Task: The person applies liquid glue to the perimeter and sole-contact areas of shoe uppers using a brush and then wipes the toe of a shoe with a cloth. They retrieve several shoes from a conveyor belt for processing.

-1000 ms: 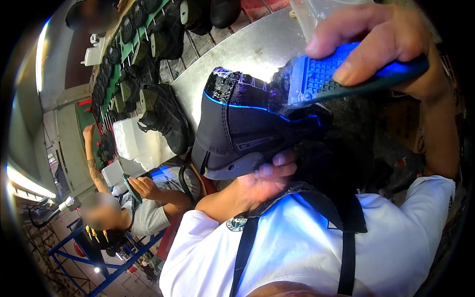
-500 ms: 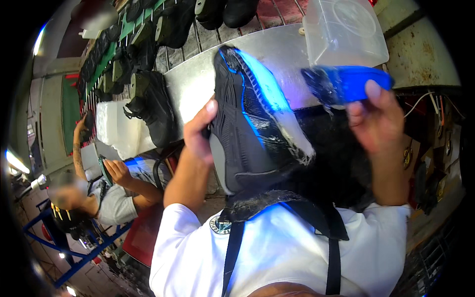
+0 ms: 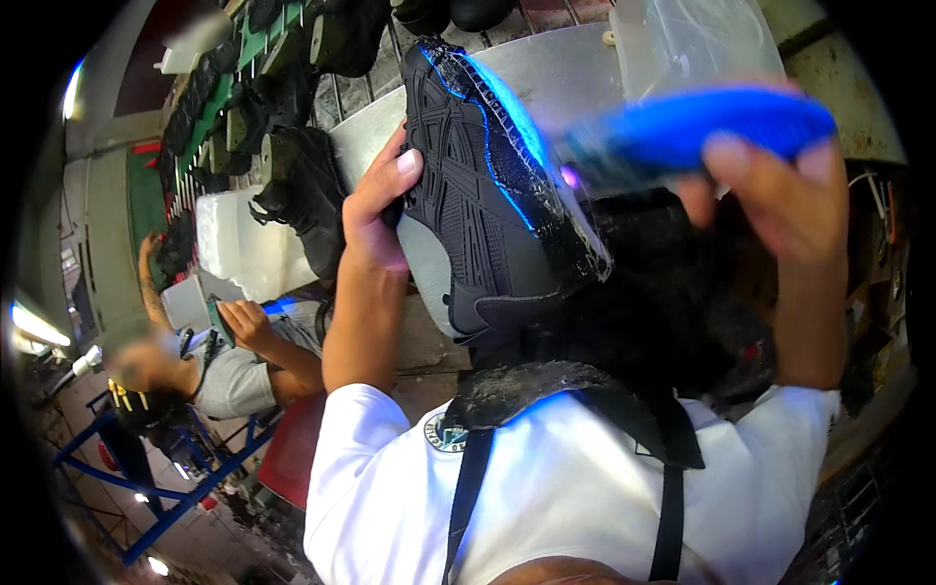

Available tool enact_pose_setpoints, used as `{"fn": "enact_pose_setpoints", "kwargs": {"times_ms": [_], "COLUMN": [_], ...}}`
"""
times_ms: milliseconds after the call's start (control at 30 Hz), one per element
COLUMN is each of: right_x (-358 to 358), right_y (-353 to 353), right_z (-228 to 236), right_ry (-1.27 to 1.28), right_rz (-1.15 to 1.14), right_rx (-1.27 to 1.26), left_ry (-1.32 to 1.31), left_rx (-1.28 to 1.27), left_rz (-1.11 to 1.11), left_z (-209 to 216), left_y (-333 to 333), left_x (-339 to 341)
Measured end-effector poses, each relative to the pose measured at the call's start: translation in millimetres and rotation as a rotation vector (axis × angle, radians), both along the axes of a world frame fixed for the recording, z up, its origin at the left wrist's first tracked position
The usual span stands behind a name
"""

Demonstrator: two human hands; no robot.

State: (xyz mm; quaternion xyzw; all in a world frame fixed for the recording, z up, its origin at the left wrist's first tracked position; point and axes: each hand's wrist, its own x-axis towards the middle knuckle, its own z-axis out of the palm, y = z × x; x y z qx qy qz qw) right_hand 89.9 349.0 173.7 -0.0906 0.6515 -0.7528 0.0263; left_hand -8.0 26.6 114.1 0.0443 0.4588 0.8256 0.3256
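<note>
The scene was unevenly lit; bright lamps (image 3: 34, 327) glared at the left rim; the blue brush (image 3: 697, 127) was motion-blurred; fisheye edges bent and darkened strongly.

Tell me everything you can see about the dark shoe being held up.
The dark shoe is a black sneaker upper with moulded ribs, a grey lining showing at the opening, and a glossy band along its bottom edge that glows blue. It is held up tilted, toe upward. The left hand grips its side; the right hand holds a blurred blue brush just beside it.
</note>
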Motion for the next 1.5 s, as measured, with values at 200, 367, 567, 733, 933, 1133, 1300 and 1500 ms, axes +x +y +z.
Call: {"fn": "enact_pose_setpoints", "kwargs": {"times_ms": [200, 367, 567, 733, 933, 1133, 1300, 1500], "right_x": [-40, -49, -58, -57, -60, -74, -110, -128], "right_y": [-3, 8, 17, 16, 15, 8, -14, -39], "right_z": [48, 45, 18, 0, -24, -61, -97, -111], "right_ry": [-0.338, -0.108, 0.121, 0.179, 0.173, 0.164, 0.23, 0.299], "right_rz": [0.27, 0.357, 0.394, 0.357, 0.268, 0.103, -0.001, -0.056], "right_rx": [-0.251, -0.051, 0.072, 0.048, -0.084, -0.326, -0.655, -0.806], "left_ry": [-0.086, -0.22, -0.266, -0.304, -0.387, -0.354, -0.52, -0.805], "left_rx": [0.078, 0.11, 0.128, 0.243, 0.377, 0.354, 0.237, 0.249], "left_rz": [-0.005, 0.038, 0.084, 0.038, 0.033, 0.085, 0.171, 0.235], "left_z": [6, 3, -2, -4, -10, -20, -36, -35], "left_y": [-2, -8, -12, -15, -18, -32, -59, -66], "left_x": [7, 0, -6, -14, -14, -19, -18, 0]}}
